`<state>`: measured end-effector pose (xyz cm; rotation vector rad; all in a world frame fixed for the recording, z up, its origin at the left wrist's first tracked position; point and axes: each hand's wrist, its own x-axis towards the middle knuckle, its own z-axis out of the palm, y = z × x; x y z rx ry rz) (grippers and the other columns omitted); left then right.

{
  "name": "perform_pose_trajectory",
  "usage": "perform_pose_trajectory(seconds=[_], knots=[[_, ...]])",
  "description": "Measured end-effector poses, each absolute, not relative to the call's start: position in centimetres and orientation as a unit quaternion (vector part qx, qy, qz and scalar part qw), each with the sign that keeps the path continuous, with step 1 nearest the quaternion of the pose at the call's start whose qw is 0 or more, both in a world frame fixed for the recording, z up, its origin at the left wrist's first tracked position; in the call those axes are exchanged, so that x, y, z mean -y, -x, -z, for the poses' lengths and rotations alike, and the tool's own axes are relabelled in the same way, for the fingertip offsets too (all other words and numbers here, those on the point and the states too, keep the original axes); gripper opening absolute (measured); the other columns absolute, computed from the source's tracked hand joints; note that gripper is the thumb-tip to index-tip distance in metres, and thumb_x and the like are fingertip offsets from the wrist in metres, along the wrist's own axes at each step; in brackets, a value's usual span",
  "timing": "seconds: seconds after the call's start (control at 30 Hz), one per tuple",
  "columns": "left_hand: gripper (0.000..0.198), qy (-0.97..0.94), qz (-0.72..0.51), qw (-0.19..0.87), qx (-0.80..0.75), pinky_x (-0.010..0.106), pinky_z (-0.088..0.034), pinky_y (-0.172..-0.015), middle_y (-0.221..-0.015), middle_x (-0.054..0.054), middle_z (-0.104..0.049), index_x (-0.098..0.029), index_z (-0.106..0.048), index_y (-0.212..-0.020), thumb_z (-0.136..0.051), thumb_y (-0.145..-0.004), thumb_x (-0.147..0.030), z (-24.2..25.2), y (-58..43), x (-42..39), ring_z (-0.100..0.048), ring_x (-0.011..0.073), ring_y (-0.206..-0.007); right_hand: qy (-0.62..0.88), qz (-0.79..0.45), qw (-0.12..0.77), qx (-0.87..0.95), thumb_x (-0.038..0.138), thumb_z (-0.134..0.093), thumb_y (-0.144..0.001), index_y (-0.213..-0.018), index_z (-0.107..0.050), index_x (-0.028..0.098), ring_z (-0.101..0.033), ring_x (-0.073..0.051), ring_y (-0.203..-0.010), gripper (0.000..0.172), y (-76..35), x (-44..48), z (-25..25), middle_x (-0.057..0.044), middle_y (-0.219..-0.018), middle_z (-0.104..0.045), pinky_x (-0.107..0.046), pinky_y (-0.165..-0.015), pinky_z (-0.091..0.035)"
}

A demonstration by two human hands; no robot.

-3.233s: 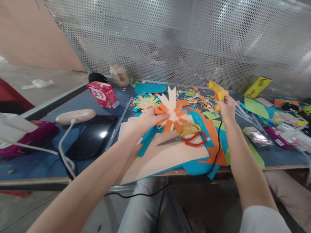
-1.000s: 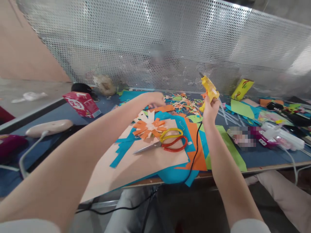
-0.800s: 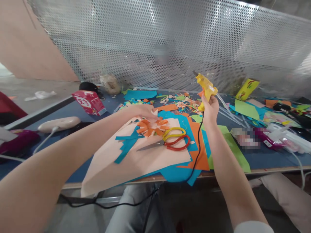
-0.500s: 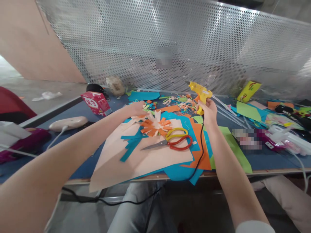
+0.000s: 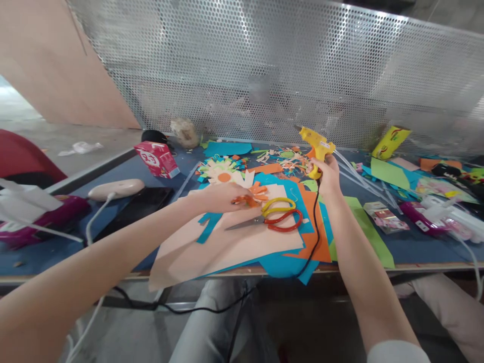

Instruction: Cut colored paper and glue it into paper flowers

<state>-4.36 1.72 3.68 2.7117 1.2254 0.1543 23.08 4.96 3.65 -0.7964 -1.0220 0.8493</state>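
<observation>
Fingers of my left hand pinch the orange paper flower, at ten o'clock from the scissors on the tabletop. I judge it light, floppy and easily creased, so hold its centre. My right hand wraps the glue gun, hard plastic, at one o'clock.

Perforated metal screen behind blue worktable; bare concrete floor; tan wall.

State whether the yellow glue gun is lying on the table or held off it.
Held off it: the right hand grips the glue gun by its handle above the paper scraps, nozzle pointing left, black cord trailing down.
</observation>
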Motion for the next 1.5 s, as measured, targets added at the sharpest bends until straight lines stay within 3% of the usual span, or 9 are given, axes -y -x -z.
perform_pose_trajectory(seconds=[0.1,0.3,0.5,0.63,0.8,0.93,1.27,1.43,1.5], knots=[[0.036,-0.914,-0.034,0.092,-0.392,0.025,-0.041,-0.081,-0.109,0.005,-0.067,-0.020,-0.064,-0.106,-0.037,-0.084,-0.027,-4.8,4.9,-2.2,-0.061,0.0187,-0.096,0.357,-0.388,0.711,0.466,0.025,-0.068,-0.052,-0.079,-0.035,0.025,-0.049,-0.007,-0.041,0.043,-23.0,-4.9,-3.6,0.013,-0.052,-0.048,-0.023,-0.044,-0.040],[0.036,-0.838,-0.206,0.077,-0.499,0.029,-0.045,-0.082,-0.101,0.007,-0.069,-0.019,-0.065,-0.102,-0.039,-0.083,-0.034,-6.2,5.9,-2.5,-0.063,0.0202,-0.091,0.353,-0.396,0.697,0.482,0.023,-0.067,-0.053,-0.079,-0.035,0.024,-0.049,-0.007,-0.042,0.041,-22.8,-4.7,-3.5,0.012,-0.053,-0.050,-0.023,-0.044,-0.039],[0.030,-0.833,-0.282,0.179,-0.442,0.032,-0.048,-0.085,-0.103,0.007,-0.068,-0.019,-0.062,-0.099,-0.044,-0.080,-0.035,-3.6,5.3,-2.9,-0.063,0.0189,-0.094,0.352,-0.388,0.699,0.486,0.025,-0.068,-0.055,-0.080,-0.038,0.023,-0.049,-0.007,-0.042,0.040,-22.9,-4.9,-3.3,0.011,-0.054,-0.052,-0.022,-0.042,-0.038],[0.041,-0.819,-0.311,0.263,-0.404,0.030,-0.048,-0.083,-0.112,0.010,-0.063,-0.016,-0.053,-0.111,-0.042,-0.081,-0.041,-2.9,5.1,-2.8,-0.060,0.0180,-0.102,0.348,-0.390,0.697,0.491,0.025,-0.070,-0.055,-0.080,-0.037,0.023,-0.048,-0.007,-0.040,0.041,-23.1,-5.1,-3.1,0.011,-0.053,-0.051,-0.022,-0.041,-0.037],[0.037,-0.850,-0.172,0.164,-0.470,0.027,-0.045,-0.073,-0.087,0.008,-0.066,-0.013,-0.060,-0.096,-0.054,-0.073,-0.041,-4.1,7.9,-1.7,-0.060,0.0170,-0.078,0.353,-0.391,0.694,0.491,0.024,-0.070,-0.055,-0.079,-0.036,0.024,-0.049,-0.007,-0.040,0.042,-23.2,-5.3,-3.0,0.012,-0.052,-0.050,-0.022,-0.041,-0.037],[0.042,-0.863,-0.081,0.157,-0.473,0.026,-0.042,-0.077,-0.101,0.010,-0.063,-0.015,-0.057,-0.107,-0.057,-0.071,-0.037,-3.5,10.6,-1.0,-0.058,0.0202,-0.089,0.352,-0.388,0.691,0.499,0.024,-0.070,-0.054,-0.078,-0.036,0.024,-0.049,-0.008,-0.040,0.042,-23.0,-5.3,-3.0,0.012,-0.050,-0.050,-0.023,-0.040,-0.038],[0.044,-0.841,-0.061,0.207,-0.497,0.024,-0.040,-0.072,-0.085,0.005,-0.062,-0.016,-0.054,-0.107,-0.056,-0.067,-0.034,-2.1,11.7,-2.1,-0.057,0.0191,-0.078,0.381,-0.374,0.669,0.517,0.029,-0.074,-0.051,-0.079,-0.035,0.024,-0.054,-0.010,-0.043,0.048,-22.7,-5.0,-3.0,0.013,-0.051,-0.050,-0.025,-0.042,-0.039],[0.034,-0.823,-0.050,0.127,-0.551,0.023,-0.038,-0.064,-0.083,0.007,-0.060,-0.016,-0.055,-0.081,-0.055,-0.067,-0.047,-3.3,11.2,0.0,-0.054,0.0183,-0.074,0.388,-0.367,0.659,0.530,0.031,-0.073,-0.054,-0.080,-0.034,0.025,-0.055,-0.011,-0.045,0.048,-22.8,-5.3,-2.8,0.012,-0.053,-0.050,-0.025,-0.042,-0.040],[0.040,-0.793,0.001,0.170,-0.585,0.023,-0.039,-0.061,-0.080,0.005,-0.060,-0.017,-0.052,-0.079,-0.060,-0.060,-0.051,-3.7,10.9,1.2,-0.055,0.0183,-0.072,0.387,-0.368,0.660,0.529,0.030,-0.074,-0.052,-0.080,-0.035,0.024,-0.053,-0.010,-0.044,0.048,-22.8,-5.3,-2.8,0.011,-0.054,-0.051,-0.025,-0.042,-0.039]])
